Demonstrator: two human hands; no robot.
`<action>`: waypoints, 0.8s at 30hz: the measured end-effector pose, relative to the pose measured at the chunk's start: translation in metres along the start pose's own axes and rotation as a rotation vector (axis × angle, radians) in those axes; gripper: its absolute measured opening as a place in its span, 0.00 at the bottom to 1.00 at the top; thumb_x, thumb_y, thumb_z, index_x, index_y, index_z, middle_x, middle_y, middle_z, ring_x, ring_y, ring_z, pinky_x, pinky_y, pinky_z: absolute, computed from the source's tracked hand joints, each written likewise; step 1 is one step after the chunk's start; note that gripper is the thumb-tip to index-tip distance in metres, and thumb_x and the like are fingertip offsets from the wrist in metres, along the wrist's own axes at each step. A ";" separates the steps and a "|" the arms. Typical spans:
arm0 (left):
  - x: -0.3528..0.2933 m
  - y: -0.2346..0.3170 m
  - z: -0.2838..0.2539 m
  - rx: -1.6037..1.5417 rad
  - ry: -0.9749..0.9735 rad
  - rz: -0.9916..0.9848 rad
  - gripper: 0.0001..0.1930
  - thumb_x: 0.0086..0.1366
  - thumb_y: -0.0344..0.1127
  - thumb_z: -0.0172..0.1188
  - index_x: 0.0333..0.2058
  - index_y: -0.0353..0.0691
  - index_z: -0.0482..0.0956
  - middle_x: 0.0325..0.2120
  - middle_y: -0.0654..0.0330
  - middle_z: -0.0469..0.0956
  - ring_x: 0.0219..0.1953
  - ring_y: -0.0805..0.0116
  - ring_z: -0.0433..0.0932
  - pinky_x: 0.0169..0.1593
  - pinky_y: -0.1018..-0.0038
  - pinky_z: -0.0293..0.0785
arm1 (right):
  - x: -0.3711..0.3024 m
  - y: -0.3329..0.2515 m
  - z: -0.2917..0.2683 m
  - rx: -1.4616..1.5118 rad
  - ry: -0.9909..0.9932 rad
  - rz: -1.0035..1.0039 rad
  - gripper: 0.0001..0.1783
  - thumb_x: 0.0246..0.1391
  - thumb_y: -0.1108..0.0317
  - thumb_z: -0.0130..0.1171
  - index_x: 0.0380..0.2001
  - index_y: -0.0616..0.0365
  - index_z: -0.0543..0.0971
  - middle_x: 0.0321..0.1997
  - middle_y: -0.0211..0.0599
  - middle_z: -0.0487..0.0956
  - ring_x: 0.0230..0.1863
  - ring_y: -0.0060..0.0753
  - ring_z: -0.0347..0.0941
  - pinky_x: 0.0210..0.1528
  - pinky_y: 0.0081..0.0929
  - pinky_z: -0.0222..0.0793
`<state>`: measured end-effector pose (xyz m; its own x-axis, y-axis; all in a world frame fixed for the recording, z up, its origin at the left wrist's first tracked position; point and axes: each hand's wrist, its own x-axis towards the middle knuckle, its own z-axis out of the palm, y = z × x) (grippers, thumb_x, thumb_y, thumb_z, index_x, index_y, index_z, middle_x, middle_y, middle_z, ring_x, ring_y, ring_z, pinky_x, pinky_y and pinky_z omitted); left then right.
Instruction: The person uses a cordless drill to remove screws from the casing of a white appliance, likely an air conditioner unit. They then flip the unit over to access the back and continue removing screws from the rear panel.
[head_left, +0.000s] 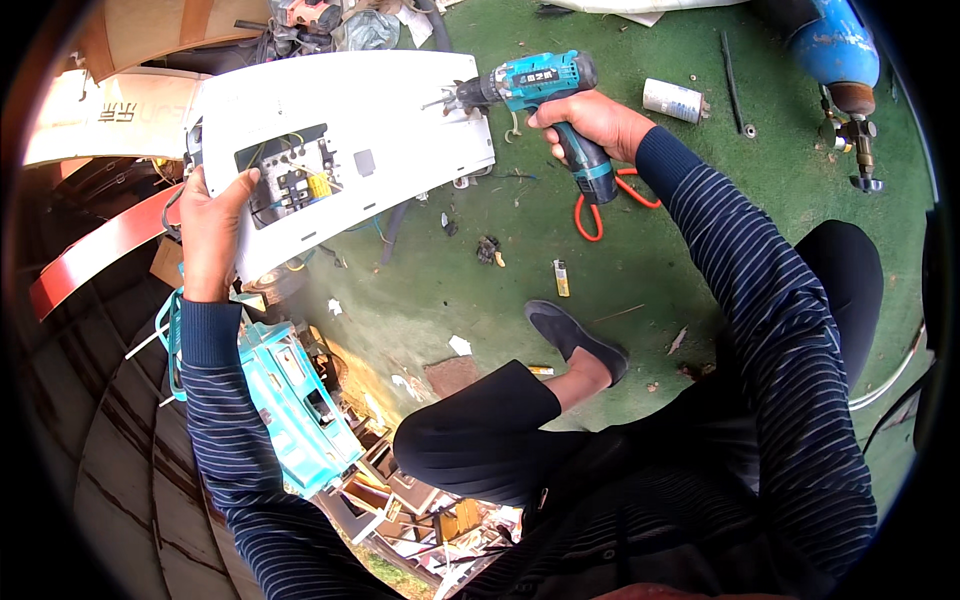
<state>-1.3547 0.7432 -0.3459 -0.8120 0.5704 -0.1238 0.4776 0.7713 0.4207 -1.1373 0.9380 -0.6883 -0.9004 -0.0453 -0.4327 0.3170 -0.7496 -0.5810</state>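
My right hand (598, 122) is wrapped round the grip of a teal and black cordless drill (545, 82), which has an orange-red cord loop at its battery end. The drill's tip points left, over the right end of a white appliance panel (400, 125); whether it touches the panel I cannot tell. My left hand (216, 225) grips the panel's near left edge, thumb on top beside a rectangular opening. Inside that opening sit a terminal block (300, 185) and several thin wires, some yellow. A small grey square shows to the right of the opening.
Green floor carries a white cylindrical can (673, 101), a yellow lighter (561, 278), a dark rod (733, 85) and scraps. A blue gas cylinder (838, 50) with a brass valve lies at upper right. At left are a red curved strip (105, 250), cardboard and a teal plastic toolbox-like case (295, 400).
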 end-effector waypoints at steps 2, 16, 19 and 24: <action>0.000 -0.001 0.003 -0.029 0.001 0.007 0.18 0.61 0.26 0.65 0.49 0.31 0.74 0.40 0.57 0.83 0.37 0.75 0.80 0.43 0.77 0.77 | -0.002 0.001 0.000 -0.011 0.009 -0.003 0.08 0.55 0.63 0.63 0.34 0.55 0.78 0.24 0.27 0.75 0.23 0.24 0.75 0.26 0.27 0.74; -0.011 0.017 0.004 -0.272 -0.197 -0.238 0.18 0.59 0.20 0.62 0.48 0.34 0.72 0.37 0.49 0.84 0.40 0.62 0.86 0.45 0.69 0.83 | -0.008 0.000 0.004 0.130 0.002 0.056 0.09 0.53 0.65 0.63 0.36 0.55 0.78 0.24 0.27 0.77 0.22 0.24 0.75 0.25 0.25 0.74; -0.012 0.011 -0.003 -0.310 -0.222 -0.211 0.16 0.61 0.22 0.61 0.48 0.35 0.73 0.32 0.52 0.84 0.34 0.66 0.86 0.38 0.72 0.83 | -0.011 0.003 0.011 0.114 0.017 0.056 0.09 0.53 0.65 0.63 0.35 0.55 0.78 0.24 0.28 0.77 0.22 0.24 0.75 0.25 0.25 0.74; -0.016 0.008 0.003 -0.220 -0.222 -0.158 0.12 0.63 0.25 0.62 0.45 0.36 0.75 0.23 0.60 0.80 0.23 0.74 0.78 0.28 0.78 0.74 | -0.013 -0.001 0.009 0.077 0.028 0.048 0.08 0.54 0.64 0.63 0.35 0.55 0.78 0.24 0.28 0.77 0.22 0.24 0.75 0.25 0.25 0.73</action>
<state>-1.3368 0.7412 -0.3430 -0.7655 0.5154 -0.3852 0.2491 0.7893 0.5612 -1.1284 0.9335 -0.6760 -0.8757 -0.0652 -0.4784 0.3349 -0.7959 -0.5044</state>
